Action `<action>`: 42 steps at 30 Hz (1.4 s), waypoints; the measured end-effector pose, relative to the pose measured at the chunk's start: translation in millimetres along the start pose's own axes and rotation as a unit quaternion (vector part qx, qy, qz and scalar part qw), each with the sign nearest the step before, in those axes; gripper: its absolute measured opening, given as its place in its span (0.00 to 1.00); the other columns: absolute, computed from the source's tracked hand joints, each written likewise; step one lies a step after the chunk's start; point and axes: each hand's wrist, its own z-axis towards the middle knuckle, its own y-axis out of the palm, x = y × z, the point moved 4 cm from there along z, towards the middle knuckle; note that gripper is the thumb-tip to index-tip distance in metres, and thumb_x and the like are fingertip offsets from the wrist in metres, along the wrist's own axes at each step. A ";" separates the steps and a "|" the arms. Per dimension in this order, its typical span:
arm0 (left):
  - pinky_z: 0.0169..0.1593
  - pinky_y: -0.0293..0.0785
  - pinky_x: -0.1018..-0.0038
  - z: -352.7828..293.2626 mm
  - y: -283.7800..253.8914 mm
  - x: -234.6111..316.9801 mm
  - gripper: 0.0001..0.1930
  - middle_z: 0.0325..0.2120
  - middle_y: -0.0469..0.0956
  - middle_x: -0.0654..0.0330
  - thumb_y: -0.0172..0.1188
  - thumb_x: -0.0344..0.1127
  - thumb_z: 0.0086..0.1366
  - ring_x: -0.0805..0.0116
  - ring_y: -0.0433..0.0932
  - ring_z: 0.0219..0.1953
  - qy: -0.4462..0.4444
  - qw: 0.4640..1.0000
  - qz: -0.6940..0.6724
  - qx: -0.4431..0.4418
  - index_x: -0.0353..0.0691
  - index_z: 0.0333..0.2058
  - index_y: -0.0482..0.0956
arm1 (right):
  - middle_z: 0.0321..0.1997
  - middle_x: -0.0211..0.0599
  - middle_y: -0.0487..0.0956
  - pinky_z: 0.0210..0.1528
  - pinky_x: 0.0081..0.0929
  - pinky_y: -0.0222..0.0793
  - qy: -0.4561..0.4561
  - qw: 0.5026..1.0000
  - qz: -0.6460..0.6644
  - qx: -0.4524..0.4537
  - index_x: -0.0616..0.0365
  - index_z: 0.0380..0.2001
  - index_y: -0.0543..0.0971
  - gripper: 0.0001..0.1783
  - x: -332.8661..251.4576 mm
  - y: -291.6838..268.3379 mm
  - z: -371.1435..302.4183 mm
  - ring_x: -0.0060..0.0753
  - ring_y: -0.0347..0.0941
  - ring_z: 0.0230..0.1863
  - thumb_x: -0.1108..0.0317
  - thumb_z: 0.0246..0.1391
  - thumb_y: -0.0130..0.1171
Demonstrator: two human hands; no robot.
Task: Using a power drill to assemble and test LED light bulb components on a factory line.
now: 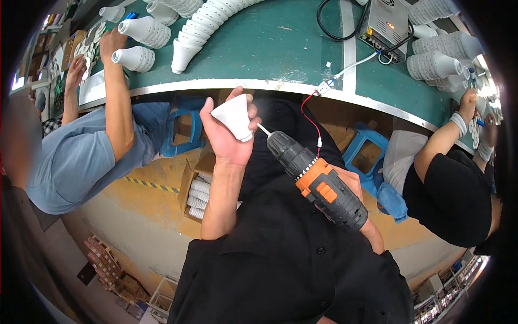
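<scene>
Our left hand (225,141) curls around a white cone (233,119) off the near edge of the table (253,54); our right hand (350,181), fingers mostly hidden, grips the drill (319,181). Room opens between stacked cones (198,31) and power supply (382,22).

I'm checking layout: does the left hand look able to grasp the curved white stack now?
Probably not freely: the left hand holds a white cone, though nothing visible blocks its way to the curved white stack.

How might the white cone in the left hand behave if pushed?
The white cone looks stiff, its outline crisp in the left hand. It is probably light, since the stack of nested cones suggests hollow shells. Its tapered round body might roll in a curve.
</scene>
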 end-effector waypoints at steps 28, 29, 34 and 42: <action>0.37 0.67 0.69 7.7 35.7 -15.3 0.43 0.38 0.73 0.53 0.43 0.73 0.67 0.62 0.69 0.36 0.010 0.999 0.007 -0.040 0.32 0.55 0.70 | 0.32 0.46 0.78 0.33 0.32 0.72 -0.005 0.999 -0.014 0.036 0.69 0.36 0.76 0.14 -1.4 -7.3 -4.8 0.47 0.78 0.31 0.74 0.45 0.66; 0.35 0.67 0.70 10.0 34.5 -15.6 0.42 0.37 0.74 0.54 0.43 0.72 0.67 0.63 0.70 0.34 0.029 0.998 0.059 -0.012 0.32 0.54 0.71 | 0.32 0.46 0.78 0.33 0.32 0.72 0.002 0.999 -0.006 0.034 0.69 0.35 0.77 0.14 -1.4 -6.6 -3.7 0.48 0.78 0.31 0.74 0.45 0.66; 0.29 0.70 0.72 6.5 40.5 -20.8 0.37 0.32 0.77 0.55 0.43 0.66 0.69 0.65 0.74 0.28 0.118 0.980 0.154 0.034 0.32 0.51 0.73 | 0.32 0.46 0.79 0.33 0.32 0.73 -0.007 0.999 -0.006 0.039 0.69 0.36 0.77 0.15 -5.5 -5.3 0.6 0.48 0.78 0.31 0.74 0.45 0.66; 0.27 0.70 0.72 4.7 45.3 -23.2 0.34 0.31 0.77 0.54 0.39 0.62 0.71 0.65 0.75 0.26 0.161 0.964 0.210 0.027 0.32 0.51 0.74 | 0.33 0.47 0.79 0.34 0.33 0.73 0.012 0.999 0.000 0.038 0.69 0.37 0.77 0.15 -2.0 -5.6 -1.2 0.48 0.79 0.32 0.75 0.45 0.66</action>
